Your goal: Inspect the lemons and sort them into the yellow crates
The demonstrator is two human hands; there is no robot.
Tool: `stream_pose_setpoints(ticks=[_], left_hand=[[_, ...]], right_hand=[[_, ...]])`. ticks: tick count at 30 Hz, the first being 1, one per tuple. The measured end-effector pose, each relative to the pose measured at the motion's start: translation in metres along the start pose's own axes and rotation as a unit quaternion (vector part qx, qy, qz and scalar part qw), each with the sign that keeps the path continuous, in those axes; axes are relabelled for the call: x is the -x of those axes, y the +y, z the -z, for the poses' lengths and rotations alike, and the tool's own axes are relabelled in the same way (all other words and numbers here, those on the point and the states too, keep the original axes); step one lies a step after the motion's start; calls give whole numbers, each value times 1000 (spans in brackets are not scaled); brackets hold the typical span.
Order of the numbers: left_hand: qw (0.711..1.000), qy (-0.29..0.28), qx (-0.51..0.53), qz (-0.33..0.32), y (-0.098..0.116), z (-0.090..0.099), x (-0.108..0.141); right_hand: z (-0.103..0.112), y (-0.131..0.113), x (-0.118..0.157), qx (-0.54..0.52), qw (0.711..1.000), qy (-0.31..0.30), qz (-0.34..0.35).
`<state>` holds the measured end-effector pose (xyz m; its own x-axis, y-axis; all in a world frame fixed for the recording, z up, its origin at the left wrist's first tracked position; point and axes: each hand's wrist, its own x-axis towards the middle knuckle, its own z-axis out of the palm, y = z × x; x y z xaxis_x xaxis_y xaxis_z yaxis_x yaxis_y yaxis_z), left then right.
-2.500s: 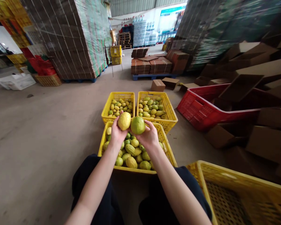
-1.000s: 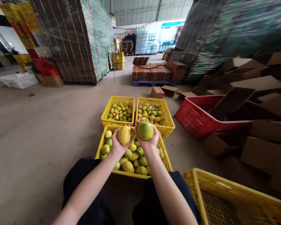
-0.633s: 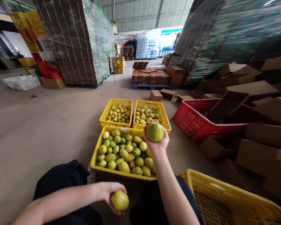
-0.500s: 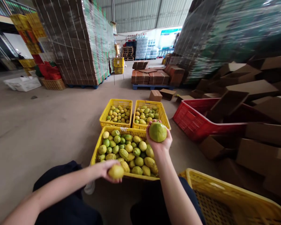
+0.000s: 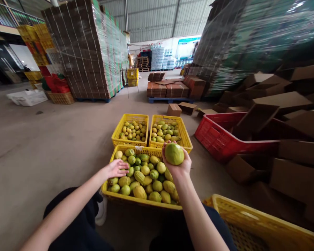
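A large green-yellow fruit (image 5: 174,153) rests in my right hand (image 5: 181,167), whose fingers curl round it from behind, over the right side of the front crate. My left hand (image 5: 117,168) is open, palm up and fingers apart, over the left side of that crate, with nothing in it. The yellow front crate (image 5: 143,202) is filled with lemon-like fruits (image 5: 139,176), green and yellow. Behind it stand two more yellow crates of similar fruit, one at the left (image 5: 116,137) and one at the right (image 5: 185,134).
A yellow crate (image 5: 253,212) stands at the lower right. Beyond it are a red crate (image 5: 217,139) and a heap of cardboard boxes (image 5: 295,177). Wrapped stacks rise at the back left (image 5: 75,52) and back right (image 5: 251,45). Flat cardboard (image 5: 167,90) lies on a blue pallet.
The yellow fruit that my left hand held is out of it. My left hand has moved up and left and opened. My right hand still holds the large fruit, now slightly lower in view.
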<state>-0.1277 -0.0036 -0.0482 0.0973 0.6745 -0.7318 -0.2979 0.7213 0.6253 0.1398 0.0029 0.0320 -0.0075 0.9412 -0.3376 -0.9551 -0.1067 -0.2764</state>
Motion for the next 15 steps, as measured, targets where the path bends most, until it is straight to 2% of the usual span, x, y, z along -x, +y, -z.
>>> stream_pose_setpoints(ticks=[3, 6, 8, 10, 12, 13, 14, 15], left_hand=[[999, -34, -24, -12, -15, 0, 4], [994, -78, -46, -58, -13, -6, 11], [990, -91, -73, -73, -9, -9, 17], [989, -92, -81, -80, -5, -9, 24], [991, -91, -56, -83, 0, -3, 30], [992, -88, -33, -85, 3, 0, 32], [993, -82, -9, -88, 6, 4, 34], [993, -72, 15, -92, 8, 9, 36]], right_hand=[[6, 11, -1, 26, 999, 5, -34], [17, 33, 0, 79, 993, 7, -82], [32, 54, 6, 153, 979, 27, -134], [54, 76, 17, 238, 946, 64, -213], [82, 96, 30, 275, 917, 100, -271], [95, 104, 35, 298, 897, 120, -303], [105, 110, 38, 339, 864, 141, -345], [112, 111, 38, 367, 846, 149, -357]])
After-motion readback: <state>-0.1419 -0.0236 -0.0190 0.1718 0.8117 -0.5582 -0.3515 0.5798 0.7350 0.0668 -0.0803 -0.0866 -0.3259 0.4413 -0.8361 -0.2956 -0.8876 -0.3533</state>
